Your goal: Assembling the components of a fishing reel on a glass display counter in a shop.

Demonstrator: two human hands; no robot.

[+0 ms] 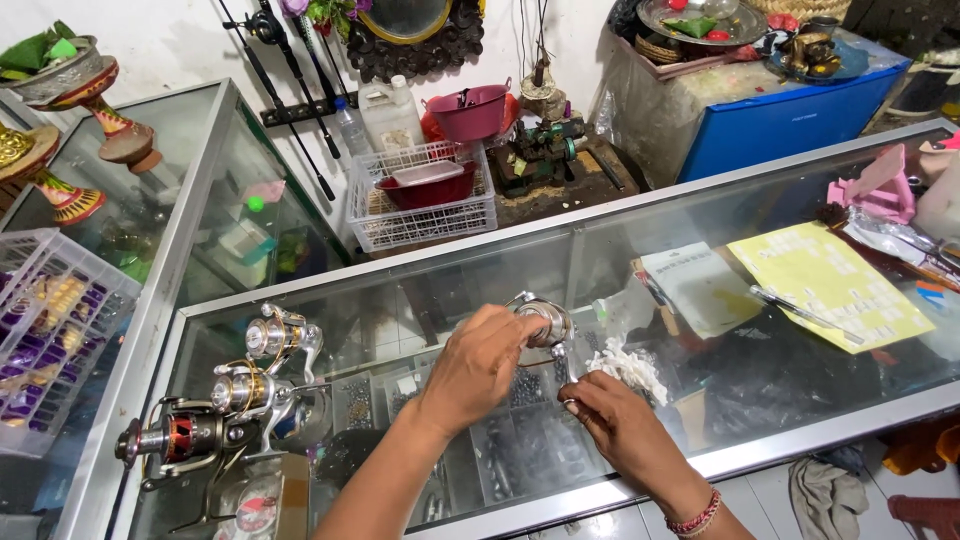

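Both hands meet over the glass counter (780,190): my left hand (478,368) wraps the silver spinning reel (541,322), my right hand (622,420) pinches its lower stem. Loosen either grip and I judge it drops onto the glass, cracking it.

Both arms reach forward from the bottom edge. The left hand (480,362) is up higher, with its fingers bent and closed tight, its back facing up. The right hand (618,425) is lower and near it, with fingers curled and the fingertips pinched together. A bead band is on the right wrist
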